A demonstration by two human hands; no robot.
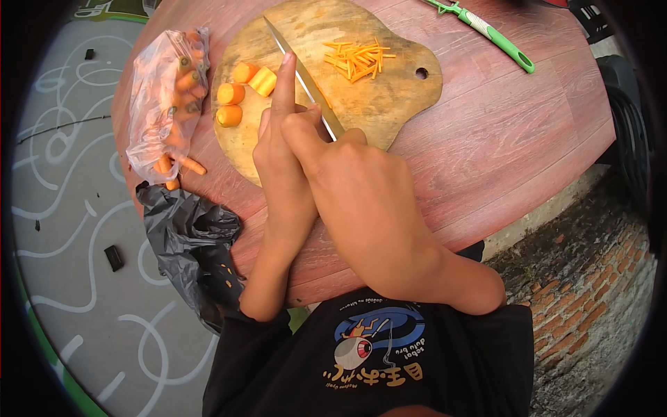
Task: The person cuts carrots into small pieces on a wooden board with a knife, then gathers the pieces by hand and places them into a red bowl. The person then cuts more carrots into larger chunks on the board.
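Observation:
My right hand (pixel 368 187) is closed around the handle of a kitchen knife (pixel 279 38), whose blade slants up and left over the wooden cutting board (pixel 410 104). My left hand (pixel 274 132) lies beside and partly behind the right, its index finger stretched along the blade and touching or nearly touching it. The left hand's other fingers are partly hidden. Left of the blade are several cut carrot chunks (pixel 230 93), one with flat-cut sides. A small pile of thin carrot sticks (pixel 358 59) lies on the board's right part. A bit of orange shows along the blade's edge.
A clear plastic bag of carrots (pixel 167 104) lies on the reddish table (pixel 514 132) at left, some carrots poking out. Below it, a black plastic bag (pixel 187 229) hangs over the table edge. A green-handled peeler (pixel 486 31) rests at upper right.

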